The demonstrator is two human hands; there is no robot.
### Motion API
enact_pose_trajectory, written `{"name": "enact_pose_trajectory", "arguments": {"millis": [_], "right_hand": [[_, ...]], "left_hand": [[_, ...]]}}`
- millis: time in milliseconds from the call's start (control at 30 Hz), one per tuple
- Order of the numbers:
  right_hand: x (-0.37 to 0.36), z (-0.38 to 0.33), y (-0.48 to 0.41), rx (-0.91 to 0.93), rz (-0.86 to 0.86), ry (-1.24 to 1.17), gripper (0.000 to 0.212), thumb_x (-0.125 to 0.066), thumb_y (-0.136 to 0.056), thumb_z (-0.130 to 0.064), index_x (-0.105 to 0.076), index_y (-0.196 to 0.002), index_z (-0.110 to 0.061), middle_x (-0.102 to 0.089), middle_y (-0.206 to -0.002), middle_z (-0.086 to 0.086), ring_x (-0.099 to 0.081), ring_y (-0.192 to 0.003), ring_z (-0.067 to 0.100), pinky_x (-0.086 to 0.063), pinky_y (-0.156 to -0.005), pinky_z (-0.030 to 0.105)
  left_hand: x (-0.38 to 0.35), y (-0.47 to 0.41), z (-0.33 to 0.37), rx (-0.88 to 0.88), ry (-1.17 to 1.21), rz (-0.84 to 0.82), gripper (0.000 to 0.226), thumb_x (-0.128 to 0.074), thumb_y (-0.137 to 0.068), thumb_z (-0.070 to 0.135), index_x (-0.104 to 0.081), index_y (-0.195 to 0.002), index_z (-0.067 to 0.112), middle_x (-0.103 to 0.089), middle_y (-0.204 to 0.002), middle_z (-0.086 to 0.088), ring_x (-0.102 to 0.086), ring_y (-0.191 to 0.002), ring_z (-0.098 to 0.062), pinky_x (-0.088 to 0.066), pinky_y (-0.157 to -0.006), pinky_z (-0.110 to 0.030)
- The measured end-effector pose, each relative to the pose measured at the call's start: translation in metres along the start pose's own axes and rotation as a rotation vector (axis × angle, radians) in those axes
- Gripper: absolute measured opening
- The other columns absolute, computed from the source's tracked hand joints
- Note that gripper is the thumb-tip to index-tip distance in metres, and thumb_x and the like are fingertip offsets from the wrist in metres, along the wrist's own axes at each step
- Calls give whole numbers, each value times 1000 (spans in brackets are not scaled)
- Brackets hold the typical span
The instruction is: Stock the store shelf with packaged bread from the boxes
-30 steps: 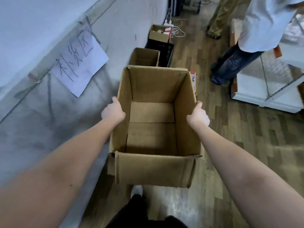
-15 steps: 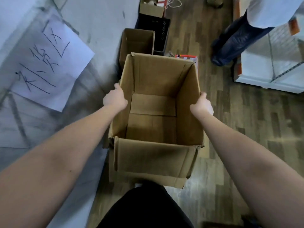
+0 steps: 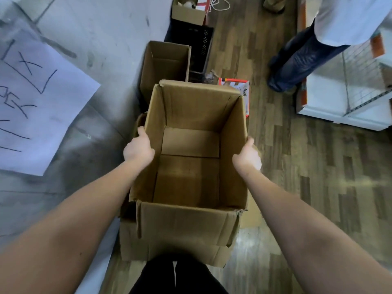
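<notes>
An open, empty brown cardboard box [image 3: 191, 115] fills the middle of the head view, with no bread inside it. My left hand [image 3: 138, 148] grips its left wall from outside, thumb along the rim. On the opposite wall my right hand [image 3: 247, 158] grips the same way. The box sits on top of or just above another cardboard box [image 3: 169, 249] below it; whether they touch I cannot tell.
A second empty cardboard box [image 3: 165, 64] stands further along the wall, then a black crate [image 3: 195, 45] and a small carton [image 3: 188, 11]. A red-and-white package [image 3: 239, 85] lies behind the held box. A person [image 3: 318, 39] stands by a white shelf unit [image 3: 350, 98] at right. Paper sign [image 3: 36, 102] on wall.
The empty box has come down and closer to me, over the box below. My view tilted further down; both hands keep their hold.
</notes>
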State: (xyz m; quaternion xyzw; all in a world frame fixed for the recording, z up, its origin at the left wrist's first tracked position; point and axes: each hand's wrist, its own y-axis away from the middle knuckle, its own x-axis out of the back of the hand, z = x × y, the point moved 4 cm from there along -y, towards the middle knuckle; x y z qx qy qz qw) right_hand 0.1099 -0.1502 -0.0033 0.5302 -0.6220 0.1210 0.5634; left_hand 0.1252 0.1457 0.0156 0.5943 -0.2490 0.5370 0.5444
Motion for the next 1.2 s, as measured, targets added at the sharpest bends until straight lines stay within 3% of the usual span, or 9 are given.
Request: {"name": "enact_pose_trajectory", "arguments": {"millis": [167, 433, 600, 700, 767, 900, 1000, 1133, 1200], "right_hand": [[-62, 21, -33, -56, -40, 2, 75, -55, -90, -8, -10, -150, -18, -62, -114, 14, -64, -96, 32, -54, -80, 40], [-175, 51, -76, -102, -47, 30, 74, -53, -86, -5, -13, -147, -17, -60, -113, 14, -62, -92, 35, -49, -73, 39], [-197, 59, -74, -95, 2, 39, 74, -53, -87, -5, -13, -148, -16, -51, -131, 13, -60, -96, 38, -38, -71, 35], [-193, 59, -78, -121, -64, 63, 78, -53, -88, -5, -8, -150, -17, -39, -144, 11, -60, -97, 37, -43, -71, 37], [-188, 55, -79, -148, -108, 62, 76, -49, -92, -8, -4, -152, -19, -26, -152, 9, -53, -112, 37, -45, -77, 40], [-166, 38, -59, -174, -102, -98, 70, -46, -96, -16, -6, -152, -22, -9, -159, 5, -11, -144, 37, -32, -110, 51], [-134, 18, -16, -98, -76, -288, 67, -51, -94, -14, -16, -151, -19, -16, -157, 7, -26, -141, 30, -34, -111, 46], [-72, -19, 73, 239, -86, -353, 55, -55, -94, -15, -34, -145, -24, -30, -152, -5, -30, -140, 11, -19, -110, 20], [-30, -30, 111, 324, -39, -483, 49, -57, -93, -16, -41, -136, -35, -37, -146, -13, -33, -136, 5, -22, -114, 26]], "left_hand": [[-61, -35, -15, 0, -16, -71, 75, -56, -92, 11, -8, -149, 10, -62, -103, -15, -63, -82, -27, -54, -71, -38], [-164, -93, -48, 15, -48, -158, 76, -59, -90, 12, -10, -148, 8, -61, -102, -14, -63, -82, -27, -55, -71, -42], [-193, -91, -58, 74, 27, -178, 78, -61, -87, 9, -11, -146, 10, -49, -128, -20, -62, -95, -34, -55, -75, -44], [-189, -94, -51, 103, -11, -221, 77, -59, -89, 9, -8, -147, 9, -40, -137, -21, -58, -103, -35, -51, -75, -40], [-182, -102, -50, 129, -35, -303, 75, -56, -91, 10, -6, -148, 8, -39, -137, -21, -54, -110, -35, -48, -80, -40], [-152, -102, -59, 85, 98, -440, 58, -52, -93, 14, -27, -145, 5, -46, -133, -20, -53, -113, -34, -49, -92, -41], [-110, -71, -58, 19, 255, -418, 54, -53, -94, 18, -34, -144, 9, -49, -134, -15, -55, -113, -29, -46, -90, -33], [-50, 13, -57, -87, 577, -344, 35, -55, -95, 17, -47, -125, 32, -53, -123, 10, -54, -112, -16, -40, -91, -28], [-22, 57, -62, -130, 699, -362, 36, -58, -93, 18, -44, -114, 42, -52, -120, 18, -53, -117, -15, -42, -98, -30]]}}
